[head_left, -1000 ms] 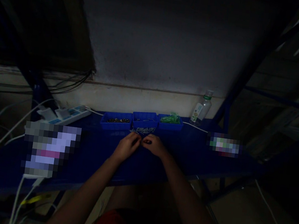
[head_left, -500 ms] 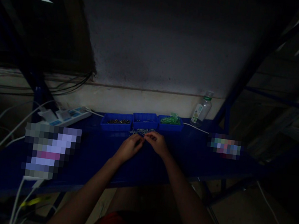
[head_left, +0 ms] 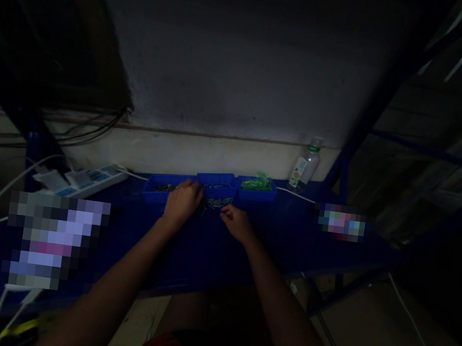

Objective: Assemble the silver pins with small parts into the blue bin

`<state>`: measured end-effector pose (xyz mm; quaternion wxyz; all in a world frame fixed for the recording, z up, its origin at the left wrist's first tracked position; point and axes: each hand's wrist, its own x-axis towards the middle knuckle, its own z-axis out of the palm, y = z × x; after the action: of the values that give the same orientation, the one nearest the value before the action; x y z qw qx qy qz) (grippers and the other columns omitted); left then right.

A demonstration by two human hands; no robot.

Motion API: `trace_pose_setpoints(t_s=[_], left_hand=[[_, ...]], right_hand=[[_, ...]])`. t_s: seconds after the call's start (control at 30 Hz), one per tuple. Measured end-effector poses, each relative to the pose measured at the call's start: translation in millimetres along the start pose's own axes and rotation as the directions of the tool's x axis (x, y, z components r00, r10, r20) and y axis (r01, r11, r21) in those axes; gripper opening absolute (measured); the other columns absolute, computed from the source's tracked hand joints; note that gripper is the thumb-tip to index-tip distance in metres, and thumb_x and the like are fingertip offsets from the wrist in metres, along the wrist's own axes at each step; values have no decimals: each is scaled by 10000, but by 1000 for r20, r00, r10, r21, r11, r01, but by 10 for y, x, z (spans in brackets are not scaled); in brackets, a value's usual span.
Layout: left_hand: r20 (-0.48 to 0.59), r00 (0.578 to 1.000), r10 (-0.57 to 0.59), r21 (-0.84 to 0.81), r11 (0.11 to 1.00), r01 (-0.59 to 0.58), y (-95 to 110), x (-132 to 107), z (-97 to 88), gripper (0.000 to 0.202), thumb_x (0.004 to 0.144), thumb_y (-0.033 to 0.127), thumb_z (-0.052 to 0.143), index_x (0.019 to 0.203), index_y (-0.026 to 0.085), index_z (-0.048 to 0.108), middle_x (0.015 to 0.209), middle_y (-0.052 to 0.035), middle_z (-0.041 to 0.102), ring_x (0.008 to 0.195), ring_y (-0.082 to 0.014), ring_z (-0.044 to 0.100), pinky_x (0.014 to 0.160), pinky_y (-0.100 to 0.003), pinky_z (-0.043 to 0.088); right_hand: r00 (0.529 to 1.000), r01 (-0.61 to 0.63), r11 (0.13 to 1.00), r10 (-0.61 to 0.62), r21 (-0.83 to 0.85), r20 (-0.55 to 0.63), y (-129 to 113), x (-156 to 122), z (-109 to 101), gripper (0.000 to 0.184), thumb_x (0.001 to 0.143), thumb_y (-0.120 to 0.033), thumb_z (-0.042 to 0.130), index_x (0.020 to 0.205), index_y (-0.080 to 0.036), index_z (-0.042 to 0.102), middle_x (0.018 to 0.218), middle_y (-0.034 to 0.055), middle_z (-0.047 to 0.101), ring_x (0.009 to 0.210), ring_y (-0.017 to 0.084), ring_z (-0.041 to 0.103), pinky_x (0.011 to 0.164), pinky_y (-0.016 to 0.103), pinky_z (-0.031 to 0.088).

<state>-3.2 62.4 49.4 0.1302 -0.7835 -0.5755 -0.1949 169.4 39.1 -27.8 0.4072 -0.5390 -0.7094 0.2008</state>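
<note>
My left hand (head_left: 183, 202) reaches over the front right part of the left blue bin (head_left: 151, 193), which holds small brass-coloured parts (head_left: 163, 188). Its fingertips point down and are hidden behind the hand. My right hand (head_left: 238, 224) is closed in a pinch just in front of a loose pile of thin silvery screw-like pieces (head_left: 218, 203) on the blue table. What the pinch holds is too small and dark to make out. Behind the pile stands the middle blue bin (head_left: 216, 191) with a few thin metal pieces inside.
A right blue bin (head_left: 256, 195) holds green plastic bags (head_left: 257, 183). A clear bottle (head_left: 306, 168) stands by the wall. On the left lie a power strip (head_left: 98, 179) with plugs and white cables. Two blurred-out patches cover items on the blue table (head_left: 194, 259).
My left hand has left my right hand and moved left and forward to the left bin. My right hand stays pinched near the pile. The view has shifted slightly.
</note>
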Motion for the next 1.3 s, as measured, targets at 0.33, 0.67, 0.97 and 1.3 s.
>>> trace_pose_setpoints(t_s=[0.33, 0.67, 0.97, 1.3], left_hand=[[201, 980, -15, 35, 999, 8, 149, -443, 199, 310, 861, 319, 315, 910, 157, 576, 917, -103, 554, 866, -223, 539, 680, -300, 434], [168, 984, -59, -12, 998, 62, 107, -520, 286, 276, 872, 268, 294, 924, 160, 543, 953, -104, 534, 881, -213, 519, 710, -314, 430], [77, 994, 81, -340, 939, -50, 130, -538, 337, 253, 887, 283, 274, 868, 169, 498, 867, -75, 541, 814, -171, 529, 727, -281, 396], [117, 987, 108, -509, 860, -34, 117, -532, 318, 222, 867, 294, 327, 884, 201, 527, 868, -47, 606, 815, -164, 567, 700, -244, 396]], right_hand=[[1000, 28, 999, -28, -37, 7, -2, 0, -8, 131, 778, -232, 502, 821, -208, 623, 765, 7, 649, 694, 124, 587, 635, 208, 416], [1000, 25, 999, -25, -19, 17, -15, -19, -12, 140, 789, -243, 491, 819, -205, 622, 780, 13, 650, 701, 130, 587, 639, 215, 416], [996, 72, 997, -74, 36, 55, -97, -46, -33, 193, 800, -326, 490, 917, -214, 594, 765, -3, 635, 669, 111, 576, 614, 204, 413], [994, 75, 988, -85, 137, 68, -79, -42, -38, 169, 803, -277, 476, 883, -185, 592, 805, 12, 643, 737, 116, 592, 662, 213, 431]])
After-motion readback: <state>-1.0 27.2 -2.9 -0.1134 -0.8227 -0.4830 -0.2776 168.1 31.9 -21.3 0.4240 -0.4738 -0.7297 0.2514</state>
